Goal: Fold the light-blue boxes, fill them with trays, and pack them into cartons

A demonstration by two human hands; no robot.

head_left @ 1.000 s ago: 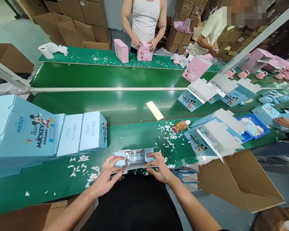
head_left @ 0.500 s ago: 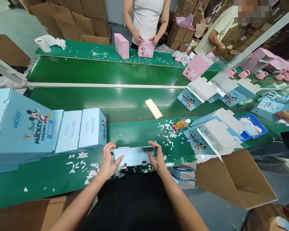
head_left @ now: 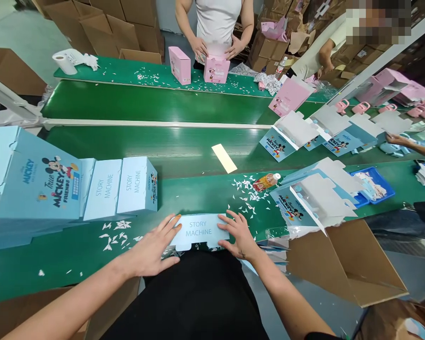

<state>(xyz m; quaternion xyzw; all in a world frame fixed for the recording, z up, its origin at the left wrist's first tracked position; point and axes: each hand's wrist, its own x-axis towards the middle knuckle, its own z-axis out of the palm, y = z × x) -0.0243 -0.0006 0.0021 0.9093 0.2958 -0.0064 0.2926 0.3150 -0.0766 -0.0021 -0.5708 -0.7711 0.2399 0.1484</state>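
A light blue box with "STORY MACHINE" on its top flap stands at the near edge of the green table, right before my body. My left hand lies with fingers spread on the flap's left end, its thumb apart below. At the right end, the fingers of my right hand are spread, with fingertips touching the flap. Neither hand is closed round the box. Tabs on the flap's near edge stick out toward me. White paper scraps lie left of the box.
Closed blue boxes stand at left. Open blue boxes, a drink bottle and a blue tray are at right. A cream strip lies mid-belt. Across the table, a person handles a pink box. A carton sits low right.
The box's lettered flap has come down over the top, where a plain panel showed before. Both my hands have shifted onto its ends. The person opposite has a pink box's flap raised.
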